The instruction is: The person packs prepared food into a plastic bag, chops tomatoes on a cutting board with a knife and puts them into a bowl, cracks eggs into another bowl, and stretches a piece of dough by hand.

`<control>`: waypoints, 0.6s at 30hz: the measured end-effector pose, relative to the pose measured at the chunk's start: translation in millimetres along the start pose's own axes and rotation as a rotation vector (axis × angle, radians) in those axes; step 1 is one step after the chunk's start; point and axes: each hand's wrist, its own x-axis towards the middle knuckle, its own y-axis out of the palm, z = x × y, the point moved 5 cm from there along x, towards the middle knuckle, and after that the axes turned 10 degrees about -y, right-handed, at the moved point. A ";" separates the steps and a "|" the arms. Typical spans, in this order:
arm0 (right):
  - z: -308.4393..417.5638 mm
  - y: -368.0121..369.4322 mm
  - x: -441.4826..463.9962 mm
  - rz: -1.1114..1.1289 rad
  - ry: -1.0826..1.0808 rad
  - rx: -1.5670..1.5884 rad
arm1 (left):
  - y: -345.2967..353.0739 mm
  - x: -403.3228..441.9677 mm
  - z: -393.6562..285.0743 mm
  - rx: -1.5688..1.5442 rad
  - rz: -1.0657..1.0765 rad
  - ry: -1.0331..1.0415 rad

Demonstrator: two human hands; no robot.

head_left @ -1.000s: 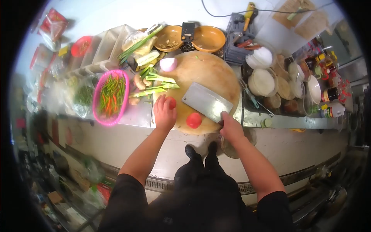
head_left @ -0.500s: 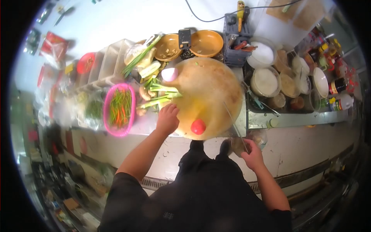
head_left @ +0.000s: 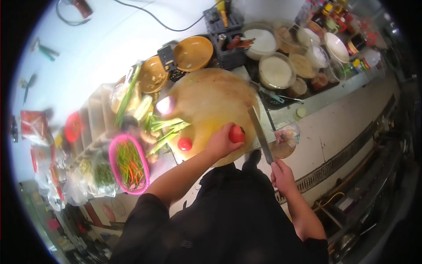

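Observation:
My left hand [head_left: 221, 141] is closed around a red tomato [head_left: 237, 133] with a dark green stem end, on the right front part of the round wooden chopping board [head_left: 211, 94]. In my right hand [head_left: 283, 177] is the handle of a kitchen knife [head_left: 261, 136]. Its long blade points away from me, beside the board's right edge and apart from the tomato. A second red tomato, or a piece of one [head_left: 184, 144], lies at the board's left front. Further back on the left are a purple-and-white onion [head_left: 165, 105] and cut green stalks [head_left: 169, 127].
A pink basket [head_left: 113, 169] of green and red peppers stands on the left. Behind the board are two orange-brown bowls [head_left: 193, 53] and a phone-like device [head_left: 167, 58]. A dark knife holder [head_left: 231, 55] and tubs of white seasoning [head_left: 277, 71] are at the back right.
My left hand has moved right and closed on a tomato. A red tomato now shows at the left front. The knife blade is more visible, and the camera view has turned.

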 end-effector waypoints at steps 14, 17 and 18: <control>23.7 -18.5 -46.1 0.070 -0.069 -0.252 | 41.5 23.9 -9.0 0.042 -0.035 -0.067; 34.9 -15.1 -37.1 0.069 -0.091 -0.259 | 36.8 20.6 -19.9 0.121 -0.057 -0.103; 34.0 -12.1 -30.2 0.068 -0.115 -0.265 | 36.1 20.0 -21.5 0.120 -0.061 -0.103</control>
